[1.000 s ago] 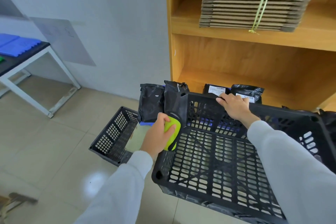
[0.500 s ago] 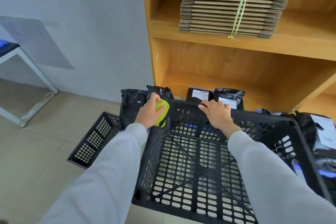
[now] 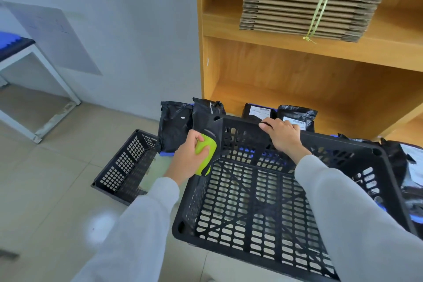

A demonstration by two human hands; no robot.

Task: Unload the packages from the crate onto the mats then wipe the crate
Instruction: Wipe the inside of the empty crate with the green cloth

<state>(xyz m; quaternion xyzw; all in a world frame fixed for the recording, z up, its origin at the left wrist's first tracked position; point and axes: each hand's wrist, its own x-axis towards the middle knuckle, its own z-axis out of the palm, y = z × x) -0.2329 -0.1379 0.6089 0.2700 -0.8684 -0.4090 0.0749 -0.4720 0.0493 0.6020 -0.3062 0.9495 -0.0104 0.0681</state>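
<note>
Black slotted plastic makes up the crate (image 3: 263, 201), which is tipped toward the person with its open side facing the camera and nothing inside it. The left hand (image 3: 188, 158) is wrapped around a lime-green cloth (image 3: 206, 153), fingers and thumb curled over it, and presses it against the crate's left wall near the upper corner. The right hand (image 3: 282, 133) grips the far top rim, fingers hooked over the edge. Both arms wear pale grey sleeves.

Behind the crate, black packages (image 3: 176, 126) stand upright on the floor against the wooden shelf (image 3: 297, 89); two of them show white labels. More black packages (image 3: 402, 162) lie to the right, on something blue. A second, smaller black crate (image 3: 128, 165) sits on the tiled floor to the left. A tied stack of flat cardboard (image 3: 309, 0) rests on the upper shelf, and a white-framed desk (image 3: 32, 62) stands far left.
</note>
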